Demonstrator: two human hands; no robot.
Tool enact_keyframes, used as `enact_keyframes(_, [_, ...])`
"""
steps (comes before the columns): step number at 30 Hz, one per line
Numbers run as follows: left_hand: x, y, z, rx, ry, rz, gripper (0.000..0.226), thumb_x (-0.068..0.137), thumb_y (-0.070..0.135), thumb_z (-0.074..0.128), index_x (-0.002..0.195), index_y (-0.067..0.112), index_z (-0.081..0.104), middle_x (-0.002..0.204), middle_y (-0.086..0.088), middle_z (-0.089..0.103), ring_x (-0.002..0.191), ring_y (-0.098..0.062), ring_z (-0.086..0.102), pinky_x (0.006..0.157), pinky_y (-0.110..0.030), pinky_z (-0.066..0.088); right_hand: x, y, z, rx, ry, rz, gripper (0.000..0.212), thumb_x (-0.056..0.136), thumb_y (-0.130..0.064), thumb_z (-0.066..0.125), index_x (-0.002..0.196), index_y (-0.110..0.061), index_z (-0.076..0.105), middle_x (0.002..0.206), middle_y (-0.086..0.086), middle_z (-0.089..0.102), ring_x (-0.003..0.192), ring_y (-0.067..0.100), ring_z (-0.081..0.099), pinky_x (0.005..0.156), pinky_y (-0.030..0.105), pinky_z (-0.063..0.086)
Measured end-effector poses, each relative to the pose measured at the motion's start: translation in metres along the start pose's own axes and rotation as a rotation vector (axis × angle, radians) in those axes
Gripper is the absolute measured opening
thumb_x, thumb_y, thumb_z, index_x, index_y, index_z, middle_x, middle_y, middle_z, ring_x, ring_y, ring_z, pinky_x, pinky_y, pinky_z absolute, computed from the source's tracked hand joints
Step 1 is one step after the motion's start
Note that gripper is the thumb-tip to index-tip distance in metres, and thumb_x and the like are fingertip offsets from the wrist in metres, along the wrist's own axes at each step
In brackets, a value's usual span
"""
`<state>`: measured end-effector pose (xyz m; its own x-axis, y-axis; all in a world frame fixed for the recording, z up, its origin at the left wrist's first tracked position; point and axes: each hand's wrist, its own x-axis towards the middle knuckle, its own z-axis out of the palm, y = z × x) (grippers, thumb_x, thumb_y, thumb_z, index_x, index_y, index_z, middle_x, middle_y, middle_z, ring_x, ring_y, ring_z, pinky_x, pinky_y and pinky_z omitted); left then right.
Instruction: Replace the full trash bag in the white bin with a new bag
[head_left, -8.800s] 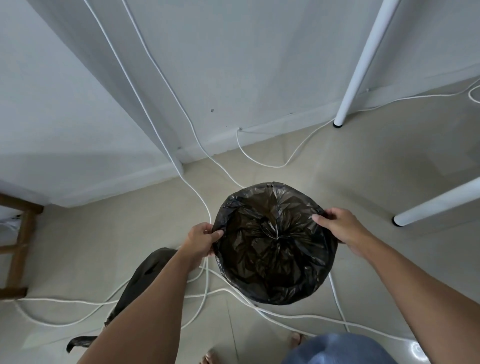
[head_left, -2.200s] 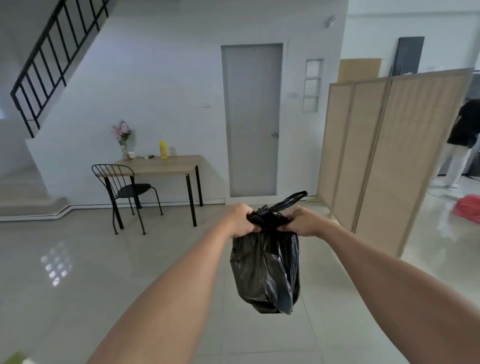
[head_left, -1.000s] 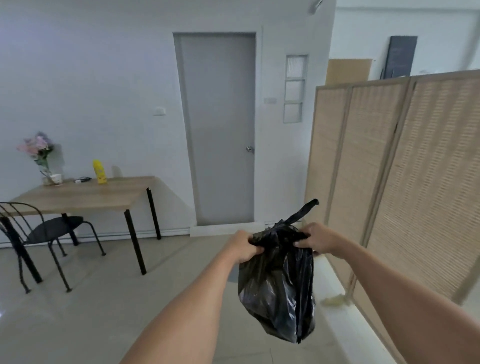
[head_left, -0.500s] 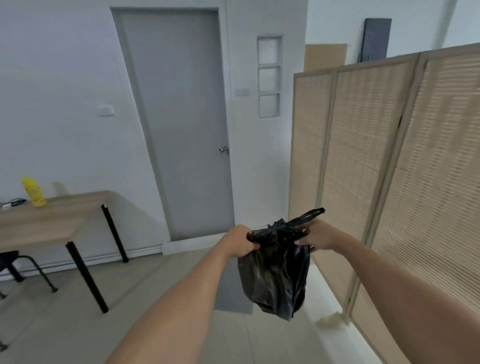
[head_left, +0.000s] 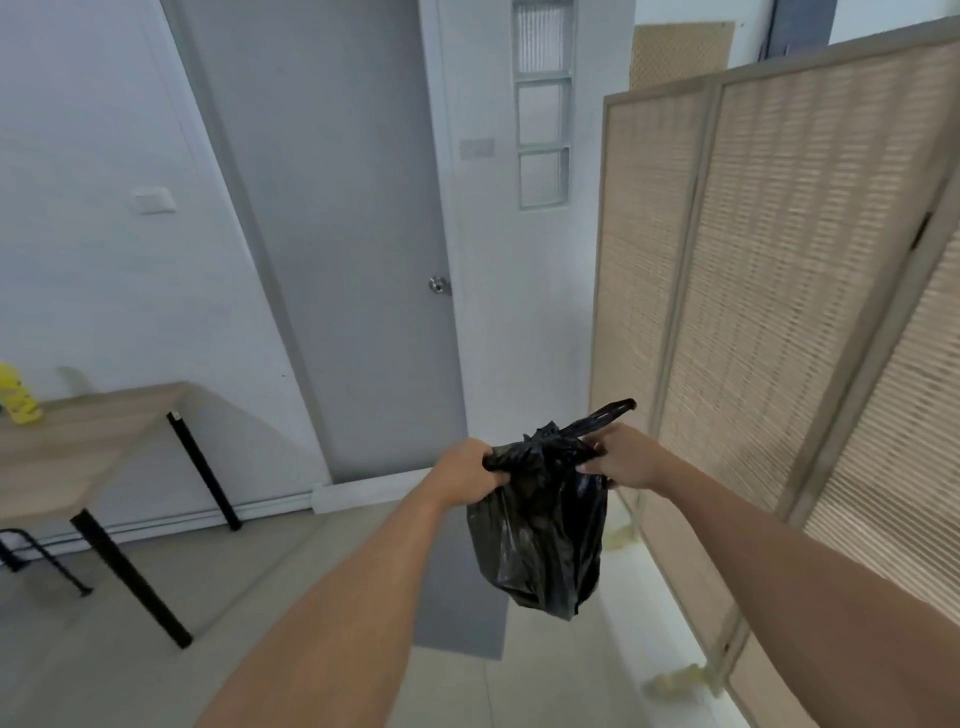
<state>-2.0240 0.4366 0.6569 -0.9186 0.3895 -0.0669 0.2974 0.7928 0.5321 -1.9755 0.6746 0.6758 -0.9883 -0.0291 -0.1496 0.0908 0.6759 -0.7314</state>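
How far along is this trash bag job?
Done: the full black trash bag is out of the bin, its top gathered. In hand: the left hand and right hand hold it in the air near a grey door. Left: dropping it off; the bin isn't in view.

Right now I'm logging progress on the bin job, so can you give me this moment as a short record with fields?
item carried: crumpled black plastic trash bag, top gathered shut, hanging clear of the floor
left hand: shut on the bag's neck
right hand: shut on the bag's neck
ahead: closed grey door
right side: woven tan folding screen
left side: light wooden table
white bin: not in view
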Motion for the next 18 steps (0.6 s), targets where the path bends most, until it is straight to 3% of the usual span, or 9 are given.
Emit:
enact_keyframes(8, [0.129, -0.036, -0.01, -0.025, -0.048, 0.017, 0.033, 0.085, 0.024, 0.067, 0.057, 0.022, 0.049, 0.059, 0.008, 0.051, 0.065, -0.017, 0.052, 0.053, -0.025, 0.036, 0.127, 0.015, -0.014, -0.038, 0.01, 0.035, 0.019, 0.086, -0.011, 0.067, 0.1, 0.001, 0.066, 0.1, 0.024, 0.069, 0.078, 0.025, 0.066, 0.073, 0.038, 0.059])
enact_keyframes(11, [0.178, -0.048, -0.02, -0.008, -0.071, 0.029, 0.036, 0.084, 0.024, 0.067, 0.055, 0.022, 0.046, 0.059, 0.007, 0.049, 0.066, -0.019, 0.051, 0.052, -0.026, 0.034, 0.174, 0.009, -0.024, -0.057, 0.006, 0.066, 0.02, 0.086, -0.011, 0.067, 0.102, 0.002, 0.065, 0.101, 0.024, 0.068, 0.085, 0.033, 0.069, 0.077, 0.043, 0.06])
enact_keyframes(18, [0.281, -0.065, -0.054, -0.048, -0.072, 0.086, 0.033, 0.083, 0.021, 0.067, 0.057, 0.021, 0.047, 0.069, -0.004, 0.054, 0.07, -0.022, 0.052, 0.063, -0.028, 0.039, 0.271, -0.005, -0.049, -0.051, 0.043, 0.05, 0.025, 0.086, -0.015, 0.067, 0.109, -0.01, 0.07, 0.104, 0.012, 0.071, 0.093, 0.028, 0.069, 0.086, 0.046, 0.057])
